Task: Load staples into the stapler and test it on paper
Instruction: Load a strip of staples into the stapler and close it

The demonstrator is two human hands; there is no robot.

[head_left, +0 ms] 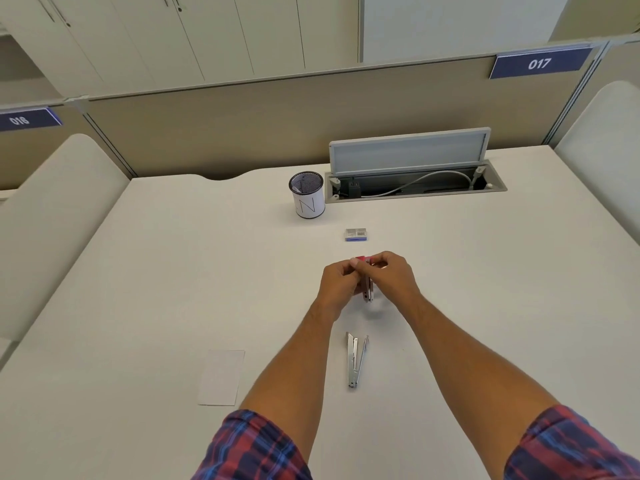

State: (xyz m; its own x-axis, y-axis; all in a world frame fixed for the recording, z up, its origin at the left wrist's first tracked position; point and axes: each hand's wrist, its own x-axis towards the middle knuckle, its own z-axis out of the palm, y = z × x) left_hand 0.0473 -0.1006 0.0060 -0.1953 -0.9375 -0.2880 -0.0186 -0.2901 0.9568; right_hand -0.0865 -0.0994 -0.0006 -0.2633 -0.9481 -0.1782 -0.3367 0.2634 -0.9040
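A small stapler (pixel 367 289) with a red top and a silver metal body is held above the middle of the desk. My left hand (pixel 337 284) grips it from the left, and my right hand (pixel 393 273) pinches its top end from the right. Most of the stapler is hidden between the fingers. A small staple box (pixel 356 234) lies on the desk just beyond the hands. A silver metal staple remover (pixel 356 360) lies closer to me, between my forearms. A white sheet of paper (pixel 221 377) lies flat at the near left.
A mesh pen cup (pixel 307 195) stands behind the staple box. To its right a cable tray (pixel 415 185) is set into the desk with its lid (pixel 408 150) raised. Padded partitions close the desk on the left, right and back.
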